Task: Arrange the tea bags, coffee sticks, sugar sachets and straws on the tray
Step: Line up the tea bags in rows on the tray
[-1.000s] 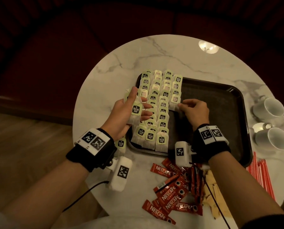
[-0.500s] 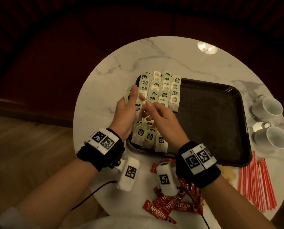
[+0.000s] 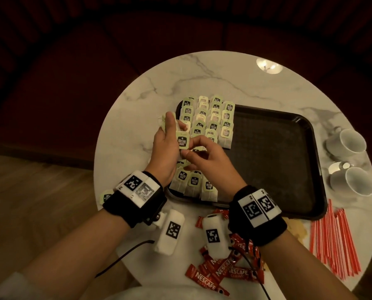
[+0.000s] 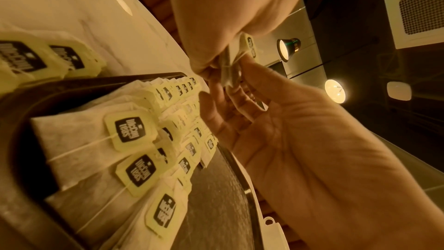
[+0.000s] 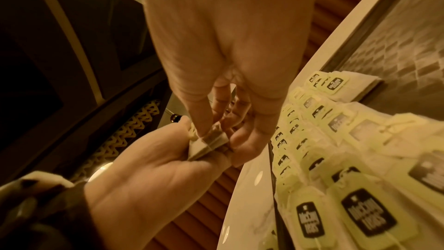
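Several rows of pale green-tagged paper tea bags (image 3: 204,135) at the frame's centre are covered by both hands. The brown paper sugar sachets (image 3: 297,229) at lower right are mostly hidden behind the right wristband.

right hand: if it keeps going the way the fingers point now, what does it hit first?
Most likely the small stack of tea bags gripped in the left hand. The right hand points up-left at it, and the wrist views show its fingertips already pinching the stack's edge.

tea bags (image 3: 206,124) rowed, tray (image 3: 273,161) left | coffee sticks (image 3: 222,269), straws (image 3: 334,241) on table
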`<state>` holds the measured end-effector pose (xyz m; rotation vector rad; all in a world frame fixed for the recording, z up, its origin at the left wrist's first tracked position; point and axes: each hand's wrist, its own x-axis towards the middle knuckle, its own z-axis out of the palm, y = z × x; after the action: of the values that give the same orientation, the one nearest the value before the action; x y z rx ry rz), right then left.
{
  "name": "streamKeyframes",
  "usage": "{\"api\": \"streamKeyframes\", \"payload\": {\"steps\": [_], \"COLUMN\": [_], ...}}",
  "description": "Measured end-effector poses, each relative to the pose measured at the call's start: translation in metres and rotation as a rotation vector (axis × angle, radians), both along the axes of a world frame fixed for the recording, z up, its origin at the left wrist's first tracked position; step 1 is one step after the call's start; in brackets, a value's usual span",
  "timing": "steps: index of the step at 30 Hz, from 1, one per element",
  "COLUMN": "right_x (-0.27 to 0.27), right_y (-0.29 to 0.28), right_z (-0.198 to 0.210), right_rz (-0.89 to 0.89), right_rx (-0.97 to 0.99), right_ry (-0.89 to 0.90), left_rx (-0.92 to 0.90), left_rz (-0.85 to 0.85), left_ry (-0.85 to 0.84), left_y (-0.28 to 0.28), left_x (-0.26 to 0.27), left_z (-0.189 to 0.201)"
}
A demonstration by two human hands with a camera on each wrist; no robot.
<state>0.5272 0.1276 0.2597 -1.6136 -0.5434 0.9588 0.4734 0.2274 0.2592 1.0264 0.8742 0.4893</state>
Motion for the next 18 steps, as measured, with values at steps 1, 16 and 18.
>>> {"api": "streamKeyframes", "payload": {"steps": [1,16,18], "right_x": [-0.001,0.014,0.02], "right_y": [0.0,-0.014,-0.018], "right_z": [0.001,0.003,0.004], "right_rz": [0.002,-0.152,-0.163], "right_rx": [0.016,0.05,0.048], "right_ry": [0.018,0.082,0.098], "left_rx": [0.0,0.076,0.095], "left_rz": [0.009,-0.027,-0.059], "left_ry": [-0.005,-0.018,0.016], "left_y": [0.0,0.018,0.02], "left_x": [0.0,-0.005,-0.009], "left_z": [0.0,-0.004,-0.004]}}
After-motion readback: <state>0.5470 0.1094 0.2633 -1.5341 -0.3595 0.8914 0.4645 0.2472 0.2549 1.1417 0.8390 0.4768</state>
